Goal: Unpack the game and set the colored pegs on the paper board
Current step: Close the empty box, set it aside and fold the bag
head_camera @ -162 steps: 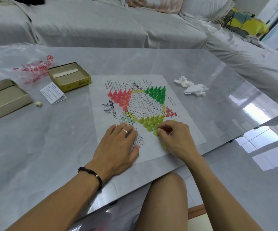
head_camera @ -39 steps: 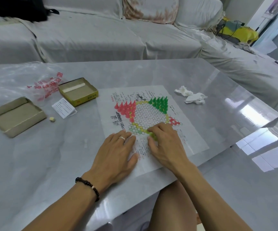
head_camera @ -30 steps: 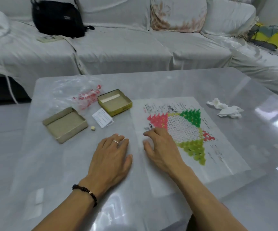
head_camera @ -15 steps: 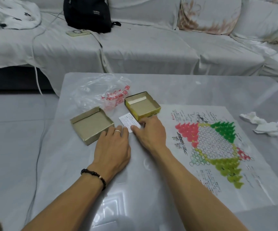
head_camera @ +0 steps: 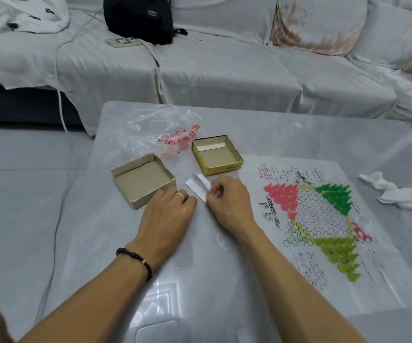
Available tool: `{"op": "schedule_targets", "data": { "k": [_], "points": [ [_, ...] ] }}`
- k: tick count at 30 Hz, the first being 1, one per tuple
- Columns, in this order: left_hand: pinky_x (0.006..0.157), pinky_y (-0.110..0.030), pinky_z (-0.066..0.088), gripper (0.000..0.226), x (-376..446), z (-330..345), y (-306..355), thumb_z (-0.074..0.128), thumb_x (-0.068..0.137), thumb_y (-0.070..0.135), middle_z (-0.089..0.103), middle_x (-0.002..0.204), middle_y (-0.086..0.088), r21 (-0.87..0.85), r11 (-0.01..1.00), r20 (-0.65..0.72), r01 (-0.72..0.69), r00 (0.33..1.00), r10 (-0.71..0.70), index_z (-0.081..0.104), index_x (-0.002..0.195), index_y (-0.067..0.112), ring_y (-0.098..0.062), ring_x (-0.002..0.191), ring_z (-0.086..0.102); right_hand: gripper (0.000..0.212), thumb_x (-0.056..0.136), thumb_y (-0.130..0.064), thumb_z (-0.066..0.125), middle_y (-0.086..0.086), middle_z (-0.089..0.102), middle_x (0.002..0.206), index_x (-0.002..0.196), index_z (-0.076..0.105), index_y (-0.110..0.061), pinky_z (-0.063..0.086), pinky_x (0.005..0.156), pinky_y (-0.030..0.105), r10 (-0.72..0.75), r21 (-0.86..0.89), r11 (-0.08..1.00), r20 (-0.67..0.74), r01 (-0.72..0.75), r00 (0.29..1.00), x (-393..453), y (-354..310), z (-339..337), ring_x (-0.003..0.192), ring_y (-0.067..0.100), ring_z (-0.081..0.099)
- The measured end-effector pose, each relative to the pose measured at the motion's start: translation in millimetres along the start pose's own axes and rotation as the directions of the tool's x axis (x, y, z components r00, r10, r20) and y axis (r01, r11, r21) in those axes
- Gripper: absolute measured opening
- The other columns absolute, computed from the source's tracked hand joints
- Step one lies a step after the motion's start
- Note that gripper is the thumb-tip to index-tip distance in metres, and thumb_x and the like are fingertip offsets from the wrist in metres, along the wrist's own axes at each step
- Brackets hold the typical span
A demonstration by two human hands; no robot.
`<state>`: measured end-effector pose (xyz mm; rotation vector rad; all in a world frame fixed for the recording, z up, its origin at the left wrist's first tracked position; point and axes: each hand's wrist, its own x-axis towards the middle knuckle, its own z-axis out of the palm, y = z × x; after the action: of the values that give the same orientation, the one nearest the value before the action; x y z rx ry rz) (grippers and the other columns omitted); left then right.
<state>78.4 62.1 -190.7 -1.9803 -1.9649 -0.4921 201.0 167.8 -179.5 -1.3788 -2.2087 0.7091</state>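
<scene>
A black bag point(head_camera: 138, 17) and a phone point(head_camera: 123, 42) lie on the sofa point(head_camera: 224, 78); crumpled tissues point(head_camera: 390, 193) rest on the table point(head_camera: 299, 134).

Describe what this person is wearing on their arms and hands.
Both forearms are bare, with no sleeves in view. The left hand has a plain pale, silver-looking ring on one finger, and the left wrist carries a bracelet of dark round beads with one lighter bead among them. The right hand shows no ring, watch or bracelet.
</scene>
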Motion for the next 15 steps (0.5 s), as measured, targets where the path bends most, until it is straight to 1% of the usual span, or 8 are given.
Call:
{"op": "schedule_targets", "data": {
  "k": [1, 2, 5, 7, 9, 11, 13, 15],
  "points": [
    [0.054, -0.037, 0.036, 0.018, -1.2, -1.8, 0.8, 0.048, 0.073, -0.002, 0.058, 0.069, -0.008, -0.013, 1.000, -0.031, 0.005, 1.000, -0.005, 0.062, 0.074, 0.010, -0.030, 0.065, 0.053, 0.005, 0.074, -0.017, 0.061, -0.004, 0.064, 0.076, 0.071, 0.060, -0.021, 0.049, 0.070, 0.036, -0.004, 0.003, 1.000, 0.009, 0.004, 1.000, -0.8, -0.1, -1.7, 0.079, 0.020, 0.059],
    [0.056, -0.038, 0.037, 0.021, -1.6, -4.6, 0.5, 0.047, 0.076, -0.001, 0.061, 0.072, -0.007, -0.020, 1.000, -0.064, 0.019, 0.998, -0.020, 0.065, 0.078, 0.010, -0.030, 0.068, 0.055, 0.004, 0.075, -0.015, 0.061, -0.003, 0.065, 0.077, 0.073, 0.061, -0.018, 0.050, 0.071, 0.037, -0.004, 0.006, 1.000, 0.023, 0.004, 1.000, -0.3, -0.5, -3.4, 0.079, 0.020, 0.059],
    [0.058, -0.037, 0.038, 0.018, 1.8, -17.8, -9.9, 0.068, 0.074, -0.004, 0.065, 0.076, -0.008, -0.078, 0.992, -0.135, 0.099, 0.985, -0.109, 0.068, 0.086, 0.009, -0.031, 0.071, 0.057, 0.004, 0.076, -0.011, 0.061, -0.003, 0.064, 0.076, 0.075, 0.062, -0.014, 0.051, 0.072, 0.038, 0.019, -0.022, 1.000, 0.074, -0.017, 0.997, 1.9, -6.3, -8.2, 0.076, 0.019, 0.058],
    [0.057, -0.036, 0.040, 0.019, 4.6, -25.0, -23.4, 0.073, 0.072, -0.005, 0.064, 0.073, -0.009, -0.123, 0.979, -0.151, 0.163, 0.972, -0.181, 0.069, 0.085, 0.008, -0.031, 0.069, 0.057, 0.006, 0.076, -0.010, 0.061, -0.003, 0.063, 0.078, 0.074, 0.061, -0.016, 0.049, 0.068, 0.034, 0.014, -0.047, 0.999, 0.085, -0.010, 0.996, 2.8, -10.7, -9.2, 0.077, 0.017, 0.057],
    [0.056, -0.035, 0.040, 0.017, 3.5, -26.8, -37.0, 0.073, 0.071, -0.005, 0.060, 0.067, -0.009, -0.146, 0.964, -0.118, 0.223, 0.963, -0.241, 0.067, 0.079, 0.008, -0.031, 0.065, 0.056, 0.009, 0.075, -0.011, 0.063, -0.002, 0.059, 0.085, 0.071, 0.061, -0.018, 0.041, 0.065, 0.028, -0.011, -0.086, 0.996, 0.077, 0.017, 0.997, 4.4, -14.3, -7.7, 0.081, 0.016, 0.054],
    [0.054, -0.036, 0.042, 0.017, 0.7, -23.2, -46.7, 0.073, 0.069, -0.005, 0.060, 0.063, -0.008, -0.161, 0.945, -0.059, 0.286, 0.953, -0.298, 0.066, 0.077, 0.008, -0.031, 0.063, 0.056, 0.011, 0.074, -0.009, 0.064, -0.003, 0.052, 0.090, 0.069, 0.061, -0.019, 0.036, 0.066, 0.024, -0.007, -0.117, 0.993, 0.097, 0.019, 0.995, 7.6, -20.0, -5.9, 0.081, 0.014, 0.050],
    [0.053, -0.038, 0.045, 0.012, -2.1, -19.1, -51.0, 0.073, 0.072, -0.002, 0.061, 0.063, -0.009, -0.170, 0.935, -0.009, 0.311, 0.948, -0.317, 0.066, 0.076, 0.008, -0.033, 0.062, 0.056, 0.015, 0.074, -0.006, 0.063, -0.003, 0.051, 0.091, 0.068, 0.059, -0.019, 0.037, 0.067, 0.023, 0.018, -0.148, 0.989, 0.135, 0.002, 0.991, 11.3, -26.5, -3.5, 0.081, 0.015, 0.051],
    [0.062, -0.038, 0.043, 0.006, -6.0, -16.4, -52.8, 0.072, 0.078, 0.011, 0.065, 0.070, -0.008, -0.189, 0.932, 0.006, 0.310, 0.949, -0.315, 0.066, 0.079, 0.009, -0.032, 0.068, 0.059, 0.016, 0.073, -0.003, 0.062, 0.001, 0.058, 0.087, 0.068, 0.060, -0.018, 0.042, 0.065, 0.027, 0.046, -0.169, 0.986, 0.155, -0.019, 0.987, 14.3, -31.6, -0.6, 0.082, 0.019, 0.056]
  ]
}}
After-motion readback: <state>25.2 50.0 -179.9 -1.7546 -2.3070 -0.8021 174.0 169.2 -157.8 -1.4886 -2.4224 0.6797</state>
